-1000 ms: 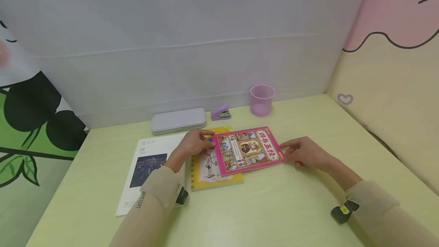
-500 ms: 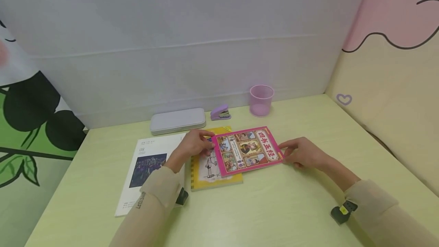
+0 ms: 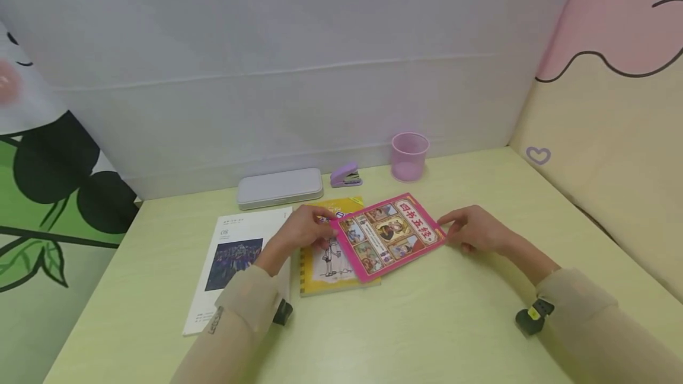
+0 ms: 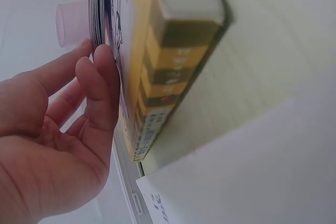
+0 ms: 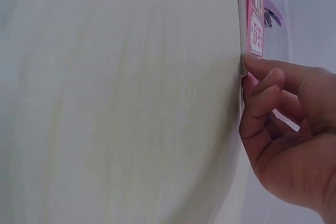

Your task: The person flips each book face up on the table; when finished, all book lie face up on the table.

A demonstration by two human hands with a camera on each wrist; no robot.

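Observation:
A pink picture book [image 3: 392, 233] lies slanted across a yellow spiral-patterned book [image 3: 341, 283], partly covering it. My left hand [image 3: 306, 230] holds the pink book's left edge; in the left wrist view its fingertips [image 4: 94, 56] meet the page edges, beside the yellow book's striped spine [image 4: 168, 72]. At the opposite end, my right hand [image 3: 476, 230] has index finger and thumb at the pink book's right corner. The right wrist view shows that fingertip on the cover's edge [image 5: 255, 30]. A white book [image 3: 235, 262] with a dark picture lies partly under my left forearm.
Along the back of the table [image 3: 427, 325] stand a pale flat case [image 3: 280, 187], a purple stapler [image 3: 345, 175] and a pink mesh cup [image 3: 409, 157]. A white cloth backdrop [image 3: 320, 105] hangs behind them. A patterned wall [image 3: 613, 182] borders the right side.
The pink book has turned counterclockwise on the yellow one: its near left corner has come rightward and nearer, its right corner has gone slightly farther away. Both hands have stayed at its edges.

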